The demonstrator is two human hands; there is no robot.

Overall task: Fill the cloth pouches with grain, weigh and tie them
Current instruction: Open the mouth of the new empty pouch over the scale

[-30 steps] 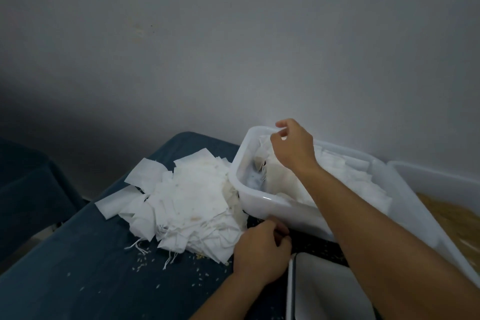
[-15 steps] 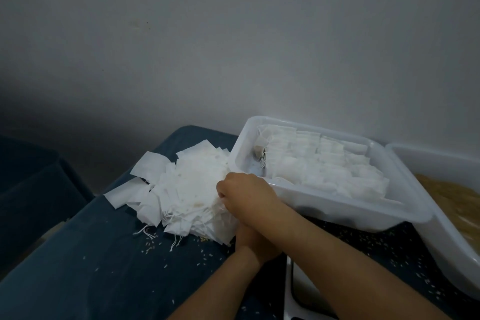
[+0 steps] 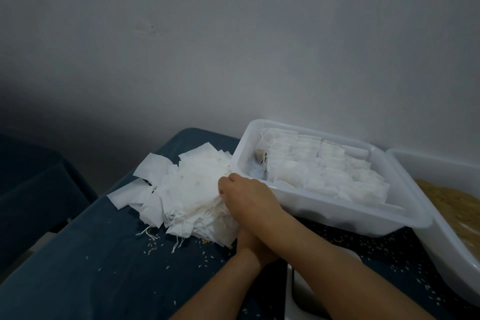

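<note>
Mostly hidden, left hand [image 3: 255,247]; right hand [image 3: 249,197] covers pouch pile [image 3: 187,195]; grips unclear.

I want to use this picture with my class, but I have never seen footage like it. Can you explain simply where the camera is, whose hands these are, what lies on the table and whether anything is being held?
There is no machine here. The picture comes from a camera worn on a person's head, looking forward and down, so the arms entering from the bottom are the wearer's own. The right hand reaches across onto a pile of empty cloth pouches on a dark blue table. The left hand lies mostly hidden beneath the right arm, so I cannot tell what either hand holds. Behind is a white tray with filled pouches packed in rows. At the right edge, a white tub holds grain. Loose grains are scattered on the table.
</note>
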